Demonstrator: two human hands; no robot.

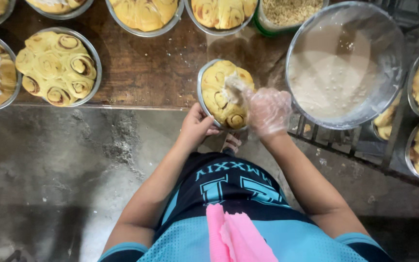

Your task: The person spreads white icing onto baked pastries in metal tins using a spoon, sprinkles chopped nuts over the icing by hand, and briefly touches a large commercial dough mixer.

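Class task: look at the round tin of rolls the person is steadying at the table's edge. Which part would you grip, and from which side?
Grip the tin by its thin metal rim on the near-left side, where the left hand already holds it. That side overhangs the wooden table, and the gloved right hand covers the top.

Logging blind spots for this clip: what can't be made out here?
- Right hand, head view: plastic glove and motion blur hide the fingertips and any tool.
- Held round pan: right side covered by that hand.
- Left hand: fingers tucked under the pan.
- Top-row pans: cut by the top edge.
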